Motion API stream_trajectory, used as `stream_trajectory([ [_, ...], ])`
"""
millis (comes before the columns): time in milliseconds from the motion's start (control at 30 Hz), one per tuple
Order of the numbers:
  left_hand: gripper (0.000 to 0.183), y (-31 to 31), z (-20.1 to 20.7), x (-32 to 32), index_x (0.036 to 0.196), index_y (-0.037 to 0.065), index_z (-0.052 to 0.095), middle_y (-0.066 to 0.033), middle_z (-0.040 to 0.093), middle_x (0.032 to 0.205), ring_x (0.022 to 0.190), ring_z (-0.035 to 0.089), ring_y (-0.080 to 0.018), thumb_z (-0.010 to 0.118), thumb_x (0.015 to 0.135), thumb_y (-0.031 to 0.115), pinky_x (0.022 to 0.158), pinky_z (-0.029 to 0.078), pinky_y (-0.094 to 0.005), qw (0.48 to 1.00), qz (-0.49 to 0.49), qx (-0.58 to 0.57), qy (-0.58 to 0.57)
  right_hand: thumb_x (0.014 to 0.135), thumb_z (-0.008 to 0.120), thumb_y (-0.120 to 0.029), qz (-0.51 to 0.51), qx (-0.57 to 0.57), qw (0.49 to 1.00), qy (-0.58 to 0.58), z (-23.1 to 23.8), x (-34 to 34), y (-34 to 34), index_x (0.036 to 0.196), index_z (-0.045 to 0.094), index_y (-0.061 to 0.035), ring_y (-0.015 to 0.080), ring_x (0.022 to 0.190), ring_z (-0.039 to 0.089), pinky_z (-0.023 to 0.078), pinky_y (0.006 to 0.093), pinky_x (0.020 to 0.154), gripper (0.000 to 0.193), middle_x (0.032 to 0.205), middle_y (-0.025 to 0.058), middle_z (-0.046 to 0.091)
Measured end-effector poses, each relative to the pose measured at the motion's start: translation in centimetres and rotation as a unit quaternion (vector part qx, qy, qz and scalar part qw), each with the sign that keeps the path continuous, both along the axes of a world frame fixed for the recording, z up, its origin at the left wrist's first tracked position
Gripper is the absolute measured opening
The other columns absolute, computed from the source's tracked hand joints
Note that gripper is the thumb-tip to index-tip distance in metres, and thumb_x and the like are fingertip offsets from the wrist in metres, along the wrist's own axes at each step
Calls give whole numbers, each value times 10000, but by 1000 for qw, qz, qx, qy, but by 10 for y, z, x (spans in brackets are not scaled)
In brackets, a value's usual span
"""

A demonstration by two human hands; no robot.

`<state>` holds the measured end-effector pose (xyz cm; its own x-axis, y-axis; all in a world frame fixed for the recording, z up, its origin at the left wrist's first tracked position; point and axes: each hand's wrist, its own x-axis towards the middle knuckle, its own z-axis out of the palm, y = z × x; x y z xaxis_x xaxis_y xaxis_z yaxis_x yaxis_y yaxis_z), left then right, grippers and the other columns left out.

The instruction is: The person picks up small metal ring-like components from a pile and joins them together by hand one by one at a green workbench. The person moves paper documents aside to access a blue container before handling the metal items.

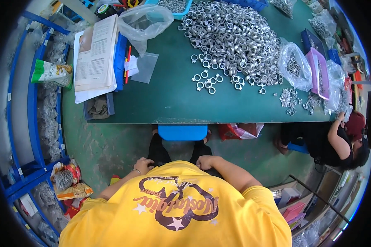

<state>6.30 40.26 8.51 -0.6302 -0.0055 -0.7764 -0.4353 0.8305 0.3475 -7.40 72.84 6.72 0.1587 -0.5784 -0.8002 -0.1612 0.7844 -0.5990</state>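
Note:
Both my hands are down at my black trousers, below the table's near edge. My left hand [143, 164], with a band at the wrist, rests by my left thigh with its fingers loosely out and nothing seen in them. On the other side my right hand [205, 161] lies at my right thigh, fingers curled in, with no object showing. Nearest ahead of them is a blue stool [182, 132] under the table edge. Up on the green table [160, 103] lies a large heap of silver metal ring clamps [235, 37], with several loose rings [206, 80] before it.
Newspapers [97, 57] and a clear plastic bag [146, 22] lie at the table's left. A bag of rings [294, 66] and a purple basket [317, 74] stand at the right. Blue shelving [35, 94] runs along the left; a person [338, 140] sits at the right.

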Motion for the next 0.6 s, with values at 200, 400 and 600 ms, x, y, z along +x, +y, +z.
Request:
stream_trajectory([
  [200, 396, 21, -1, -13, 1129, 174, 598, -110, 559, 1177, 1110, 511, -320, 594, 821, 422, 911, 419, -460, 995, -27, -41, -90, 732, 551, -86, -115, 4, 992, -46, -4, 11, 3, 812, 682, -39, 232, 737, 606, 463, 353, 665, 161, 788, 110, 660],
  [400, 374, -27, 2, -63, 933, 81, 672, -168, 638, 1011, 969, 592, -321, 556, 845, 426, 855, 449, -395, 966, -146, 48, -207, 601, 536, 6, -214, -12, 954, -211, 17, 2, -9, 635, 585, -47, 110, 562, 441, 369, 272, 520, 80, 586, -5, 513],
  [600, 73, -27, 85, -156, 755, 61, 601, -106, 611, 719, 681, 585, -304, 642, 761, 121, 636, 459, -404, 908, -44, 147, 390, 662, 547, -32, -184, -6, 980, -73, -13, -9, -58, 760, 644, -34, 218, 687, 587, 460, 338, 622, 138, 732, 70, 634],
])
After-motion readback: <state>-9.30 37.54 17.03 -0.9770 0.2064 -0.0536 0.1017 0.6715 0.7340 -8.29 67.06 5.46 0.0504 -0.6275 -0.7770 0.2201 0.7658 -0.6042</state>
